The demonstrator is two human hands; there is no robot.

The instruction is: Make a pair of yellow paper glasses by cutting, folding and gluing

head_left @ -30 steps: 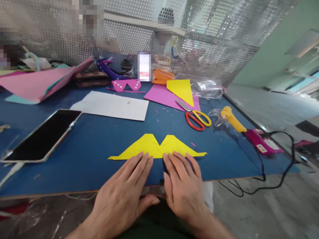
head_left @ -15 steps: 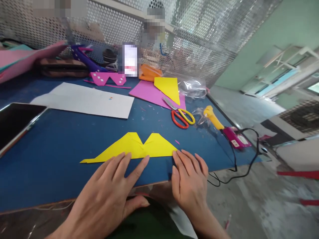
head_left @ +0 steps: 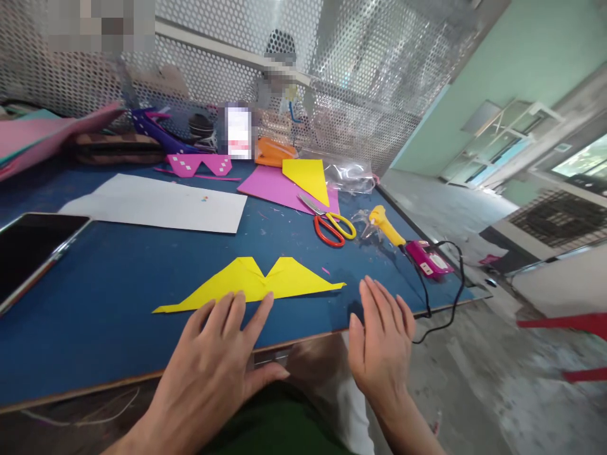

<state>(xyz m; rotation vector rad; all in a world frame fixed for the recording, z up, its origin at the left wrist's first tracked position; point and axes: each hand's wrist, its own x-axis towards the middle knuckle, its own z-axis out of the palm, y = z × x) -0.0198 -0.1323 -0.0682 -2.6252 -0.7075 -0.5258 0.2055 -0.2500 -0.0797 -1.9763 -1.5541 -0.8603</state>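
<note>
A yellow paper cutout (head_left: 289, 278) with two peaks and a V-shaped notch lies flat near the table's front edge. Its two ends narrow to thin tips. My left hand (head_left: 213, 354) rests with outstretched fingers on its lower edge, the fingertips touching the paper left of and below the notch. Off the paper's right tip, my right hand (head_left: 383, 335) hovers at the table edge, holding nothing, its fingers extended and the thumb apart. Scissors (head_left: 328, 226) with one red and one yellow handle lie behind the cutout, blades partly over pink paper (head_left: 265, 189).
A white sheet (head_left: 165, 205) and a dark-screened tablet (head_left: 38, 246) lie left on the blue table. Pink paper glasses (head_left: 199, 165), a lit phone (head_left: 238, 133) and a yellow sheet (head_left: 310, 177) are behind. At right, a yellow glue gun (head_left: 386, 226) joins a magenta power block (head_left: 429, 259) with a black cord.
My right hand has lifted off the cutout's right end and moved right, uncovering the thin tip. My left hand stays on the paper. The camera view has shifted slightly.
</note>
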